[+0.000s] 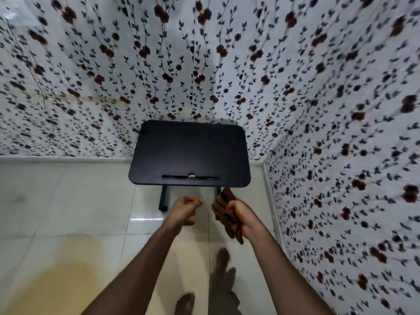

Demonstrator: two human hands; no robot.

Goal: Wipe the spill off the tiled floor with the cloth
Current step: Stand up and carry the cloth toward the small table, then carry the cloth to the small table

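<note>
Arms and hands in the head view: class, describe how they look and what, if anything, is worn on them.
Both forearms are bare, with no sleeves in view. The left hand and the right hand wear no gloves; no watch, bracelet or ring shows, though the frame is slightly blurred.

two bare forearms are seen with no sleeves, watch or rings worn, the left hand (185,210) and right hand (244,218) being uncovered, and two bare feet (223,258) are seen below, blurred, without shoes or socks.
</note>
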